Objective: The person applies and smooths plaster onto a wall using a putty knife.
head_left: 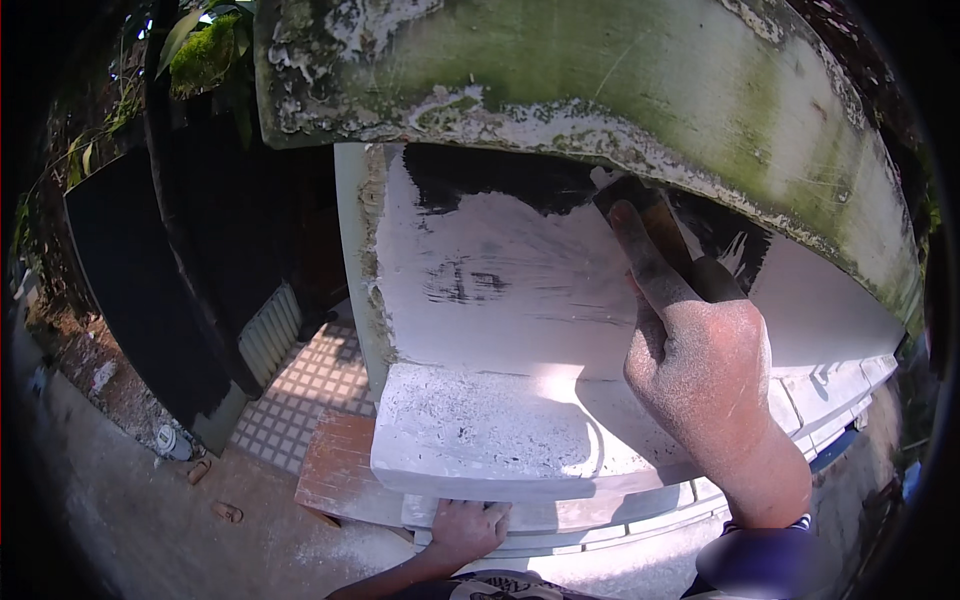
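Observation:
My right hand [700, 370] is closed around a putty knife [655, 215], its index finger stretched along the tool. The blade lies against the upper part of a wall [510, 260], just below a mossy green overhang [520, 90]. White filler covers much of this wall, with dark patches showing along its top and thin dark streaks lower down. Pale dust coats the hand. Lower left, my left hand [470, 527] rests with its fingers apart on the step beneath a thick white ledge [480, 430]; its fingertips are partly hard to make out.
A brown wooden board [350, 470] juts out left of the ledge. Beyond it are a tiled floor [310, 380], a dark panel [150, 270], and a small white bucket [173, 442]. Sandals [228, 511] lie on the ground. The overhang projects above my right hand.

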A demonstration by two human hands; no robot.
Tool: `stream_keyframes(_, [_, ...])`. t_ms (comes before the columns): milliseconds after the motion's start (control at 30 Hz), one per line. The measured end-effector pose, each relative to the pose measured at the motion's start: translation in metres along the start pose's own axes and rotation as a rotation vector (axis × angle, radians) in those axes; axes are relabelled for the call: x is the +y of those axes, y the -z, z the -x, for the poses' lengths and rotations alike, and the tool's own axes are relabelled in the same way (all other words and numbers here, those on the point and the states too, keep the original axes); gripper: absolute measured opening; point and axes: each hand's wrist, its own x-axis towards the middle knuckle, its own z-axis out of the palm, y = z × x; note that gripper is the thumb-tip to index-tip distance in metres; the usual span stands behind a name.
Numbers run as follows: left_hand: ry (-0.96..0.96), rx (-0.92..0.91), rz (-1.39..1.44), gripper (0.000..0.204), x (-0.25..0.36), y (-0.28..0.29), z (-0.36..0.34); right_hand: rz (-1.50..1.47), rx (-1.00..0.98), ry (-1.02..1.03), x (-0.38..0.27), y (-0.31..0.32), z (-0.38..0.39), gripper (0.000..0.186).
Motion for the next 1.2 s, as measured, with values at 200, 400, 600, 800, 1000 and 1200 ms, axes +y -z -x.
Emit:
stream_keyframes(200, [-0.011, 0.003, 0.004, 0.028, -0.004, -0.004, 0.005, 0.042, 0.028, -0.040, 0.007, -0.004, 0.021, 0.017])
stream_keyframes(400, [-0.017, -0.029, 0.015, 0.029, -0.002, 0.003, 0.001, 0.032, 0.003, 0.024, -0.007, 0.002, 0.001, 0.016])
stream_keyframes(600, [-0.025, 0.006, 0.044, 0.027, -0.001, 0.002, -0.002, 0.074, 0.100, -0.005, 0.005, -0.007, 0.012, 0.021])
stream_keyframes(800, [-0.008, -0.019, 0.056, 0.027, -0.001, 0.008, -0.002, -0.018, -0.038, -0.068, -0.005, -0.002, 0.002, 0.019])
stream_keyframes(1000, [-0.011, -0.015, 0.050, 0.029, 0.002, 0.006, -0.005, -0.006, -0.010, -0.111, -0.007, -0.002, 0.013, 0.014])
stream_keyframes(1200, [0.000, 0.005, 0.044, 0.030, 0.001, 0.006, -0.002, -0.040, -0.053, -0.112, -0.016, -0.005, 0.001, 0.013])
